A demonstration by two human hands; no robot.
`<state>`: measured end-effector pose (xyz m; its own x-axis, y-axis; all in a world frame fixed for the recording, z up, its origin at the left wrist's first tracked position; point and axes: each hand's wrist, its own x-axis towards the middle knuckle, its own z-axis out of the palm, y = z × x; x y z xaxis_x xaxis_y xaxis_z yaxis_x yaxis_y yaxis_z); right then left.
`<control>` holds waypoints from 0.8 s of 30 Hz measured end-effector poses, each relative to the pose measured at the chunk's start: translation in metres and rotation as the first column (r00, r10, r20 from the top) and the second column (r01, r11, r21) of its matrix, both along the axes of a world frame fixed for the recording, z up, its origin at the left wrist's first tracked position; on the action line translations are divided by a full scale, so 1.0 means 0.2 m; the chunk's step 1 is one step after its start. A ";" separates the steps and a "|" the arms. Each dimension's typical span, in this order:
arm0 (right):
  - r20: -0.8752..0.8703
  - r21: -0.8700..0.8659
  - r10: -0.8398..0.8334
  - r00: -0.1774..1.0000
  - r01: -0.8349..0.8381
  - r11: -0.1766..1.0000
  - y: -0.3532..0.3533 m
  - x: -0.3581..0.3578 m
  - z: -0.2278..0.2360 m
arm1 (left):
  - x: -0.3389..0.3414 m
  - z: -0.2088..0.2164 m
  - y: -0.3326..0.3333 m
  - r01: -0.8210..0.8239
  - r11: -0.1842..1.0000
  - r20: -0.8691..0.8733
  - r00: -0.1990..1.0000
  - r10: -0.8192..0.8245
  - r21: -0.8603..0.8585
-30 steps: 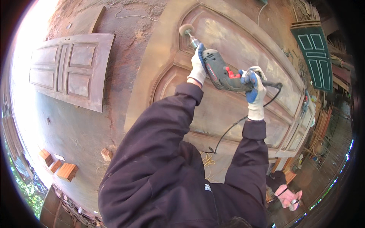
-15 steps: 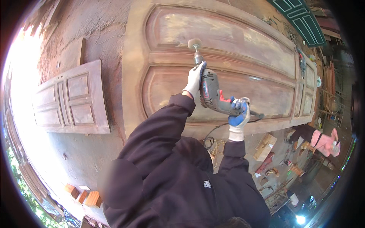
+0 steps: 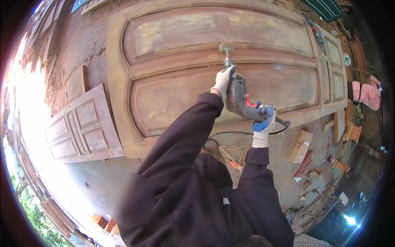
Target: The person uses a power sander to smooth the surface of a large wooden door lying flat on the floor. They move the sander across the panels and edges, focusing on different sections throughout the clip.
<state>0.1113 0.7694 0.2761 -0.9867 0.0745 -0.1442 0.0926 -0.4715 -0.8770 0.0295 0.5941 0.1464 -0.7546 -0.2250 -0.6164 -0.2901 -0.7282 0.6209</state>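
Note:
Both my hands, in white gloves with blue palms, hold a grey power drill (image 3: 238,92) over a large wooden door panel (image 3: 185,88). My left hand (image 3: 223,79) wraps round the front of the drill body, just behind the chuck. The rear handle sits in my right hand (image 3: 264,119), with its fingers curled close to the red trigger. A round sanding head (image 3: 226,46) in the chuck is at the raised moulding between the two long recessed panels; I cannot tell whether it touches. From the handle a black cord (image 3: 230,132) loops back toward me.
A smaller panelled door (image 3: 84,125) leans or lies at the left. Another power tool (image 3: 317,35) rests on the door's far right part. Yellow cable (image 3: 234,154), a wood block (image 3: 300,146) and scraps lie on the floor at right. A person in pink (image 3: 368,95) is at the right edge.
The drill and both hands have shifted right along the door, so the sanding head is now farther along the middle moulding. The view has also turned and moved; both hands keep their grip.

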 end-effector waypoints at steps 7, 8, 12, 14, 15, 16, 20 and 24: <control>0.046 -0.088 -0.094 0.994 0.098 0.991 0.14 -0.04 -0.05 | -0.03 0.14 0.10 0.138 0.989 0.071 0.988 -0.135 -0.042; 0.059 -0.090 -0.079 0.995 0.084 0.992 0.10 0.00 -0.06 | 0.04 0.20 0.06 0.118 0.993 0.067 0.991 -0.119 0.019; 0.090 -0.062 0.040 0.995 -0.035 0.997 -0.18 0.17 -0.04 | 0.30 0.20 -0.25 0.013 0.996 0.072 0.997 -0.019 0.088; 0.177 -0.096 0.100 0.979 -0.084 0.992 -0.37 0.22 -0.04 | 0.45 0.00 -0.54 -0.058 0.985 0.036 0.998 0.053 0.161; 0.222 -0.125 0.113 0.969 -0.086 0.988 -0.44 0.22 -0.04 | 0.50 -0.02 -0.61 -0.091 0.989 0.073 0.994 0.083 0.118; 0.241 -0.164 0.173 0.955 -0.136 0.977 -0.50 0.20 -0.06 | 0.53 -0.01 -0.68 -0.114 0.991 0.102 0.989 0.106 0.069; 0.224 -0.193 0.219 0.950 -0.177 0.965 -0.67 0.24 -0.10 | 0.58 0.05 -0.90 0.363 0.869 -0.425 0.882 -0.204 0.337; 0.105 -0.149 0.099 0.990 -0.083 0.985 -0.67 0.37 -0.16 | 0.59 0.04 -0.83 0.166 0.969 -0.103 0.984 -0.149 0.185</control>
